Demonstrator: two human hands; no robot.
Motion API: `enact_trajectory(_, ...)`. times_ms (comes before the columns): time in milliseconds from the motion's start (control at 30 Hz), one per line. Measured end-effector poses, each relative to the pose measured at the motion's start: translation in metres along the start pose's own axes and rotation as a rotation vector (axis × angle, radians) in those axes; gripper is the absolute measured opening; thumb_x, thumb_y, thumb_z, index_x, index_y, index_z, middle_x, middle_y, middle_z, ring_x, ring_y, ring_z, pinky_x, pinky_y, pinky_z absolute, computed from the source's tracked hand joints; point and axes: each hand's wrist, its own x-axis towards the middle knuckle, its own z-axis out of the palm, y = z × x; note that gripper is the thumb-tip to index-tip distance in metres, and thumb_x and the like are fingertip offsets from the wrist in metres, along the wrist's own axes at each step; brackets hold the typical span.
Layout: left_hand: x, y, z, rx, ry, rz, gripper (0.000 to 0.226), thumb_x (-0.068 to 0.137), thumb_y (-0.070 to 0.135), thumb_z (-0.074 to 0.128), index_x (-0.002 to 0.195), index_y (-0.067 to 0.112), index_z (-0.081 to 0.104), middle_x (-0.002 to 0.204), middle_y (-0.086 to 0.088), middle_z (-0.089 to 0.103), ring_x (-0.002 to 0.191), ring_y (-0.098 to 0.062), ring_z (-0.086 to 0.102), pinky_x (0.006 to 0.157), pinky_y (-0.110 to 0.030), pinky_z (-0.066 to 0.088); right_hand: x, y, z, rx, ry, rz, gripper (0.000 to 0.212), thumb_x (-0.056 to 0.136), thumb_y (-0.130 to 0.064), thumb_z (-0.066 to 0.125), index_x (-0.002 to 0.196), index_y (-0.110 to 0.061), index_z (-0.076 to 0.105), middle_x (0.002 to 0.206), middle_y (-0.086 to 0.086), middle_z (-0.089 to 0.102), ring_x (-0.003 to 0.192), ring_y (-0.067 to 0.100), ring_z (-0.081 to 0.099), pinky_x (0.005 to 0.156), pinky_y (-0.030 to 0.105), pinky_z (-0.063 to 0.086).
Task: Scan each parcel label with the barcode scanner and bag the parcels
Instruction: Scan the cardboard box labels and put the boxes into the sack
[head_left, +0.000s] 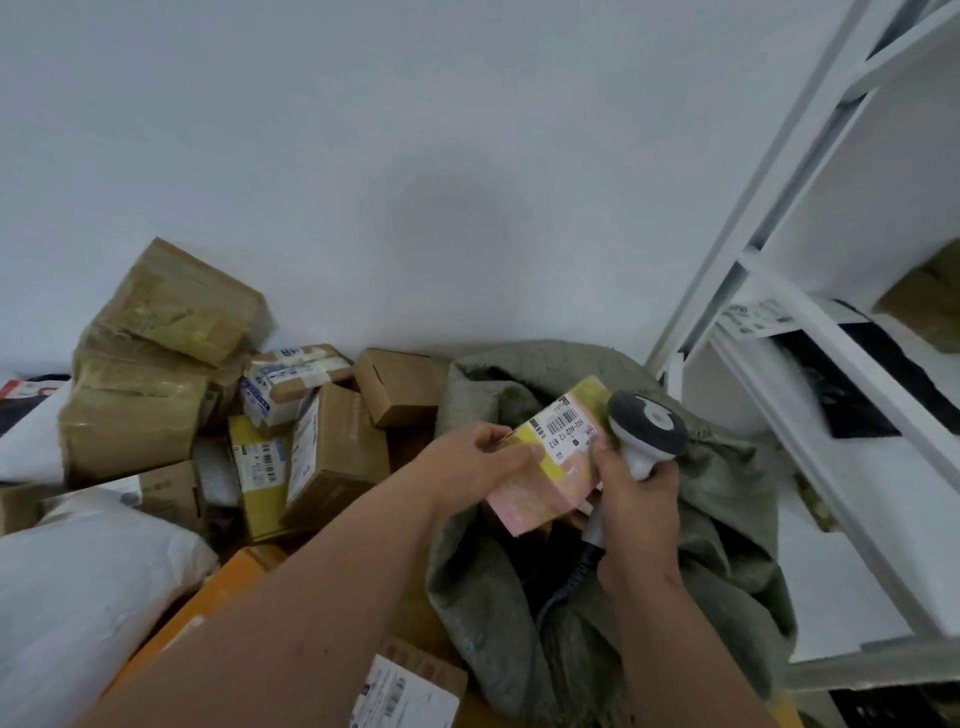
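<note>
A person holds a pink-and-yellow parcel (550, 467) over the open mouth of a green woven sack (597, 597), label up. The left hand (483, 457) pinches the box's near edge; the right hand (636, 499) is curled round the handle of a white barcode scanner (647, 426), which touches the box. This parcel looks nearly bagged, while the heap of cardboard boxes (322, 441) to the left remains unbagged.

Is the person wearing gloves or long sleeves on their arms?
No. The left hand and the right hand are both bare, with no gloves, rings or watch showing. Both forearms are bare too, and no sleeve shows anywhere in the picture.
</note>
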Motion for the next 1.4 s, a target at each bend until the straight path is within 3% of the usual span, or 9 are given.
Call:
enact_trajectory(200, 0.028, 0.007, 0.013, 0.238, -0.002, -0.072, 0.068, 0.089, 0.074, 0.031, 0.139, 0.034, 0.051, 0.138, -0.001, 0.054, 0.129, -0.024, 0.047, 0.106, -0.033, 0.033, 0.031, 0.012, -0.009, -0.032, -0.019, 0.089, 0.056, 0.076, -0.032, 0.078, 0.124, -0.031, 0.049, 0.109, 0.006, 0.069, 0.094, 0.03, 0.072, 0.079, 0.056, 0.06)
enact_trajectory(333, 0.045, 0.001, 0.009, 0.504, 0.107, -0.124, 0.054, 0.092, 0.069, 0.036, 0.138, 0.043, 0.05, 0.161, -0.001, 0.013, 0.146, -0.035, 0.005, 0.117, -0.051, 0.01, 0.051, 0.022, 0.0, -0.114, -0.036, 0.12, 0.061, 0.075, -0.026, 0.073, 0.128, -0.034, 0.045, 0.111, 0.004, 0.067, 0.095, 0.027, 0.069, 0.084, 0.051, 0.059)
enact_trajectory(467, 0.058, 0.0, 0.002, 0.473, 0.158, -0.182, 0.064, 0.086, 0.076, 0.035, 0.141, 0.045, 0.044, 0.164, -0.003, -0.007, 0.148, -0.037, -0.003, 0.118, -0.052, 0.008, 0.063, 0.031, 0.014, -0.285, -0.045, 0.06, 0.038, 0.073, -0.03, 0.07, 0.098, -0.043, 0.044, 0.1, 0.001, 0.065, 0.093, 0.027, 0.067, 0.084, 0.053, 0.058)
enact_trajectory(633, 0.073, 0.007, -0.005, 0.392, 0.133, -0.209, 0.057, 0.103, 0.05, 0.03, 0.149, 0.017, 0.037, 0.159, -0.011, 0.023, 0.147, -0.03, 0.018, 0.117, -0.045, 0.018, 0.073, 0.034, 0.031, -0.364, -0.108, 0.028, 0.038, 0.083, -0.029, 0.071, 0.109, -0.036, 0.045, 0.099, -0.002, 0.063, 0.093, 0.024, 0.065, 0.085, 0.052, 0.057)
enact_trajectory(767, 0.08, 0.005, -0.015, 0.11, 0.394, -0.033, 0.038, 0.103, 0.031, 0.043, 0.13, 0.009, 0.056, 0.138, -0.011, 0.049, 0.127, -0.026, 0.047, 0.112, -0.044, 0.034, 0.075, 0.034, 0.035, -0.334, -0.135, 0.051, 0.046, 0.086, -0.027, 0.073, 0.116, -0.037, 0.038, 0.103, -0.007, 0.061, 0.1, 0.022, 0.065, 0.09, 0.05, 0.057)
enact_trajectory(900, 0.076, 0.013, -0.027, -0.012, 0.624, 0.154, 0.042, 0.104, 0.03, 0.042, 0.144, 0.018, 0.046, 0.152, 0.002, 0.034, 0.137, -0.013, 0.035, 0.117, -0.031, 0.024, 0.072, 0.032, 0.038, -0.28, -0.126, 0.072, 0.044, 0.089, -0.028, 0.069, 0.123, -0.031, 0.041, 0.103, -0.004, 0.062, 0.1, 0.022, 0.063, 0.095, 0.051, 0.053)
enact_trajectory(1067, 0.066, 0.023, -0.03, 0.126, 0.677, 0.371, 0.051, 0.104, 0.027, 0.042, 0.152, 0.016, 0.029, 0.155, 0.007, 0.02, 0.136, 0.001, 0.021, 0.111, -0.016, 0.02, 0.072, 0.032, 0.053, -0.251, -0.109, 0.06, 0.042, 0.09, -0.035, 0.07, 0.121, -0.026, 0.043, 0.098, -0.01, 0.058, 0.102, 0.02, 0.06, 0.098, 0.046, 0.051)
enact_trajectory(1233, 0.067, 0.008, -0.041, 0.279, 0.48, 0.139, 0.052, 0.102, 0.029, 0.046, 0.152, 0.025, 0.032, 0.156, 0.008, 0.023, 0.117, -0.003, 0.038, 0.095, -0.017, 0.031, 0.075, 0.036, 0.063, -0.342, -0.027, -0.013, 0.041, 0.087, -0.035, 0.071, 0.118, -0.022, 0.047, 0.114, 0.002, 0.058, 0.109, 0.024, 0.058, 0.101, 0.049, 0.049)
enact_trajectory(1400, 0.063, -0.026, -0.066, 0.168, 0.81, 0.151, 0.036, 0.094, 0.034, 0.052, 0.131, 0.035, 0.055, 0.127, 0.0, 0.055, 0.111, -0.016, 0.054, 0.098, -0.043, 0.048, 0.062, 0.03, 0.055, -0.339, 0.022, -0.113, 0.037, 0.086, -0.029, 0.071, 0.116, -0.022, 0.051, 0.11, 0.004, 0.061, 0.1, 0.022, 0.061, 0.093, 0.049, 0.053)
